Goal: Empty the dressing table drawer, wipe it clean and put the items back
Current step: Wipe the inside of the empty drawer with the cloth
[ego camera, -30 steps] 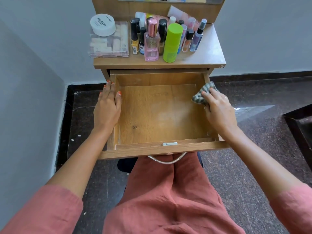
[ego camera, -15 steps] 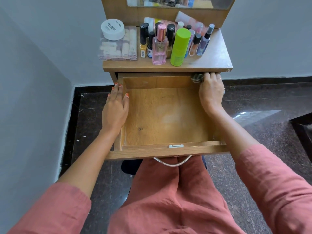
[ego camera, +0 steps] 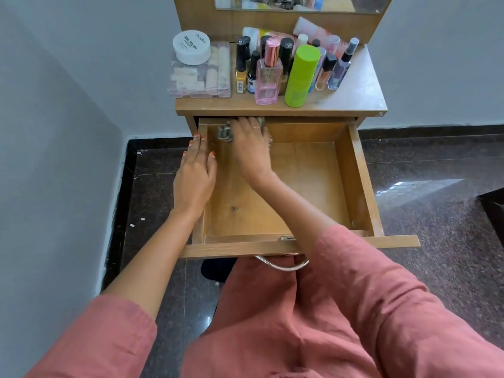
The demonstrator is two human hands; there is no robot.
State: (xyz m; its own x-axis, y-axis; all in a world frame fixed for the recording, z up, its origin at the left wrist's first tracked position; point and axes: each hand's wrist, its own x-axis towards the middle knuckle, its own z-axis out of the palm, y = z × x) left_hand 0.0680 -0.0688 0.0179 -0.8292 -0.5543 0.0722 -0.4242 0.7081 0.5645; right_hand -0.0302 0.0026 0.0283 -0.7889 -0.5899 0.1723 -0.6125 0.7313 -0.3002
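Head view: light wooden drawer [ego camera: 308, 186] pulled out. Right hand [ego camera: 251, 144] in far left corner, grip closed on grey patterned cloth [ego camera: 225, 133], pressed to far wall. Left hand [ego camera: 195, 175] flat on left rim, grip open. Cosmetic bottles [ego camera: 268, 77] crowd wooden surface [ego camera: 354, 98] beyond.

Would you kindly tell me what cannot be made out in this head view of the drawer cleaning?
Head view:
- Cloth: mostly covered by the right hand; whether the fingers curl round it is unclear.
- Mirror: cut off by the top edge.
- Rear bottles: overlapped by the green can; labels too small.
- Drawer handle: partly behind the right sleeve.
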